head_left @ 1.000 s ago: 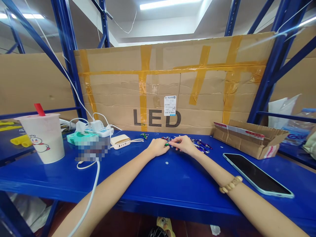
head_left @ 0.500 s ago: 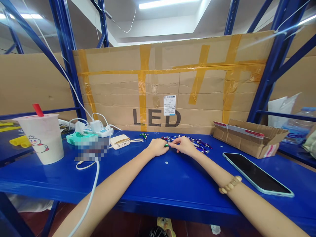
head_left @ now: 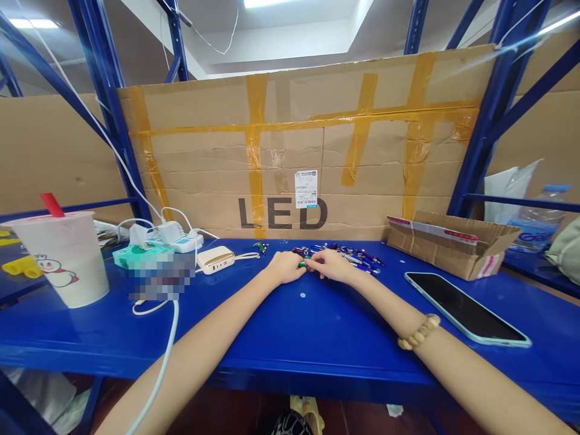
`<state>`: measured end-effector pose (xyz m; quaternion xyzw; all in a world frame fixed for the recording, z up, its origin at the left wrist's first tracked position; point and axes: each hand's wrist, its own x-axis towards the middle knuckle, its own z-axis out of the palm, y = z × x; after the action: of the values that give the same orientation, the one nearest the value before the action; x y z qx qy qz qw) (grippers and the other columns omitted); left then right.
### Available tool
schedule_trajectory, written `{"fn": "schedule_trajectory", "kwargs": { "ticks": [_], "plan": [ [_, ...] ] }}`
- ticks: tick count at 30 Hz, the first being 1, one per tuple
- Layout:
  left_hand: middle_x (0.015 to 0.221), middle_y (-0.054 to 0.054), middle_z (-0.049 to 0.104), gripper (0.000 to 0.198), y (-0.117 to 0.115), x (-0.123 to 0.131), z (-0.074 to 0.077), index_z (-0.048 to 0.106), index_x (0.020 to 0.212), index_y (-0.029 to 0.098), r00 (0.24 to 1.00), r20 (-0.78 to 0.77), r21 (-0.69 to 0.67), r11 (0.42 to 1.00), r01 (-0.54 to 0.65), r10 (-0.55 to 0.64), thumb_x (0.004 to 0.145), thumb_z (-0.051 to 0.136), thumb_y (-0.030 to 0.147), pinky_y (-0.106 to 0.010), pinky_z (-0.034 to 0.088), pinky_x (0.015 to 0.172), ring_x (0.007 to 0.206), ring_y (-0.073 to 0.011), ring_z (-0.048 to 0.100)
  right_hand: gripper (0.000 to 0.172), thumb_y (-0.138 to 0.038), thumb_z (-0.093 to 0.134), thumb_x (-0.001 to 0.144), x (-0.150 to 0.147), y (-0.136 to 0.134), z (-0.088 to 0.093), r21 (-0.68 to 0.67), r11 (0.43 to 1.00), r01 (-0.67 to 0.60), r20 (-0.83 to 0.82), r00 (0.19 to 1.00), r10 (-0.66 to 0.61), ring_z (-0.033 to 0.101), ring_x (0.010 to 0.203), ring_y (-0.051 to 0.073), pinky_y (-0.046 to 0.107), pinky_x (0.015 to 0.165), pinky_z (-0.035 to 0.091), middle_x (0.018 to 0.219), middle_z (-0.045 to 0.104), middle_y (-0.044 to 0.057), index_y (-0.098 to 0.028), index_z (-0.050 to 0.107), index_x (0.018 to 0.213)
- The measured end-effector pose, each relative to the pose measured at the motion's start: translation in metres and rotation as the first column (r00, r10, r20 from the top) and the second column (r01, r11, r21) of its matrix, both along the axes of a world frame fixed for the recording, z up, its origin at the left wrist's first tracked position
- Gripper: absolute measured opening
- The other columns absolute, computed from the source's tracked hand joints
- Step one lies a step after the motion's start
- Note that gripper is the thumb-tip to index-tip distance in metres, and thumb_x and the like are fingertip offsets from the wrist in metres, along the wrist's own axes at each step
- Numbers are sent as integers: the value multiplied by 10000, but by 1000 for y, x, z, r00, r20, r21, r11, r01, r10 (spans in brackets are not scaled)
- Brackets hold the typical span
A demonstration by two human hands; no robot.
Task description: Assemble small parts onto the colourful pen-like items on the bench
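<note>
Near the back middle of the blue table (head_left: pixel 290 338), my left hand (head_left: pixel 286 267) is closed on a small green piece (head_left: pixel 302 264) that shows at its fingertips. My right hand (head_left: pixel 333 266) meets it from the right, its thumb and index finger pinched at the right end of that piece. Behind and right of my right hand lies a loose pile of small blue, purple and red pen-like parts (head_left: pixel 365 260). A few green parts (head_left: pixel 260 246) lie apart, behind and left of my left hand.
At the left are a cup with a red straw (head_left: pixel 63 260), a power strip (head_left: pixel 188 241) with cables and a white power bank (head_left: pixel 216 260). An open cardboard box (head_left: pixel 444 241) and a phone (head_left: pixel 466 308) lie at the right. Cardboard (head_left: pixel 290 151) stands behind.
The camera view has shifted slightly, so the table things appear further left. Both hands stay together at the green piece, with only slight finger movement.
</note>
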<state>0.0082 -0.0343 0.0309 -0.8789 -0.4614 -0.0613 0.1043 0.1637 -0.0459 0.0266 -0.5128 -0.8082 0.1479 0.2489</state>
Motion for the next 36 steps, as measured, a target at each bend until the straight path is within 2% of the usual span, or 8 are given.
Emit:
{"fn": "schedule_trajectory", "kwargs": {
  "ticks": [4,10,17,25,32,36],
  "plan": [
    [912,-48,654,302,1,0,0,626,914,245,1000,-3,-5,1000,0,0,808,358,337,-306,456,727,876,-220,595,351,-429,446,790,-1,-1,2,-16,1000,-12,0,1000,12,549,468,92,188,469,381,633,639,15,-160,607,632],
    [923,-39,656,317,2,1,-1,629,916,262,1000,-5,10,1000,16,-16,807,344,347,-325,459,711,867,-230,598,380,-475,463,775,-1,2,0,24,1000,-4,24,1000,3,537,436,90,194,484,381,578,625,4,-168,605,602],
    [922,-55,656,315,0,1,-1,624,947,238,1000,-22,11,1000,-15,15,804,357,324,-298,454,714,877,-222,596,388,-530,536,695,0,2,0,5,997,82,-72,994,-81,547,421,91,189,450,387,597,649,8,-169,634,589],
    [918,-33,659,310,-7,0,1,611,979,255,999,-15,37,998,52,-52,809,354,291,-271,448,722,859,-198,601,395,-525,566,658,4,5,-2,-72,997,39,-214,975,-54,476,381,76,167,374,354,446,568,9,-147,639,569],
    [895,-52,661,304,-4,0,-1,612,965,240,1000,0,48,999,19,-19,803,363,305,-287,452,701,849,-210,605,389,-515,556,663,1,5,-3,-71,992,102,-207,972,-115,474,385,67,155,367,331,436,552,1,-152,623,542],
    [870,-53,665,304,-1,0,-3,610,954,238,1000,12,75,997,16,-17,794,362,310,-303,459,681,832,-220,610,379,-510,551,671,1,7,-5,-53,994,98,-226,968,-107,470,378,65,154,363,331,423,535,-7,-153,628,569]
  ]
}}
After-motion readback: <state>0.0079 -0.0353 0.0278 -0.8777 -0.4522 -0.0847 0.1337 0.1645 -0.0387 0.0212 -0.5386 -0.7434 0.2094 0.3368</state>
